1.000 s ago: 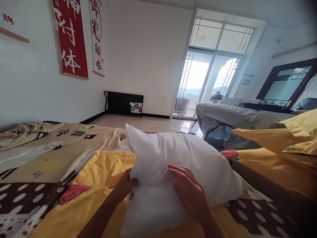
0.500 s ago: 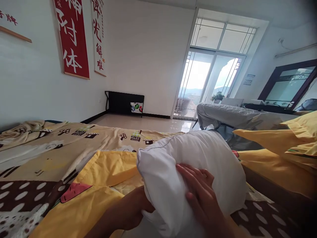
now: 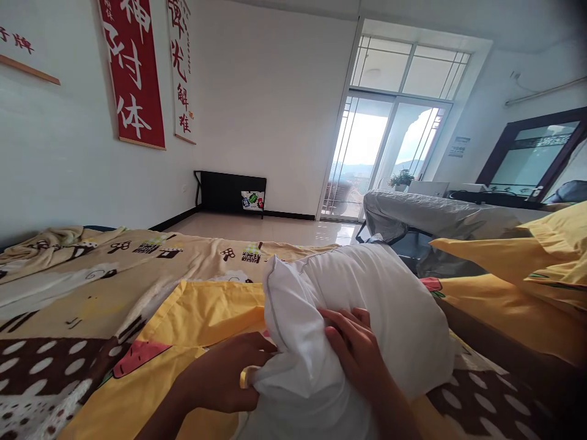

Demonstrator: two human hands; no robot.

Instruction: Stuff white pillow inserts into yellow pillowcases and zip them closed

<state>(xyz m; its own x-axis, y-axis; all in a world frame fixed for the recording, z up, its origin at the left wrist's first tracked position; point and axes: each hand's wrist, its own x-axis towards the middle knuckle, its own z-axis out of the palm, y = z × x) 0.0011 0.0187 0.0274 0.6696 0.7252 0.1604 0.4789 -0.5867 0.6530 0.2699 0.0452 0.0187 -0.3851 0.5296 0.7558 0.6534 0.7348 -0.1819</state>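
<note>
A white pillow (image 3: 389,305) lies bunched in front of me, its near end folded upright. My right hand (image 3: 355,345) grips its top side, fingers bent and pressing into the fabric. At the pillow's left end is my left hand (image 3: 229,373), closed, with a small yellow fold of cloth between thumb and fingers; the fingertips are hidden behind the pillow. That fold looks like part of the yellow pillowcase (image 3: 192,311) with a watermelon print, which spreads flat to the left and partly under the pillow.
Beneath everything is a beige and brown patterned blanket (image 3: 151,269) on the bed. More yellow cloth (image 3: 504,299) is heaped at the right. Beyond the bed stand a plastic-covered piece of furniture (image 3: 413,208), a black panel-like stand (image 3: 220,189) and a glass door (image 3: 362,153).
My left hand has drawn back left and now shows a yellow fold in its grip. The pillow's near end has tipped up and right. My right hand has shifted slightly left on the pillow.
</note>
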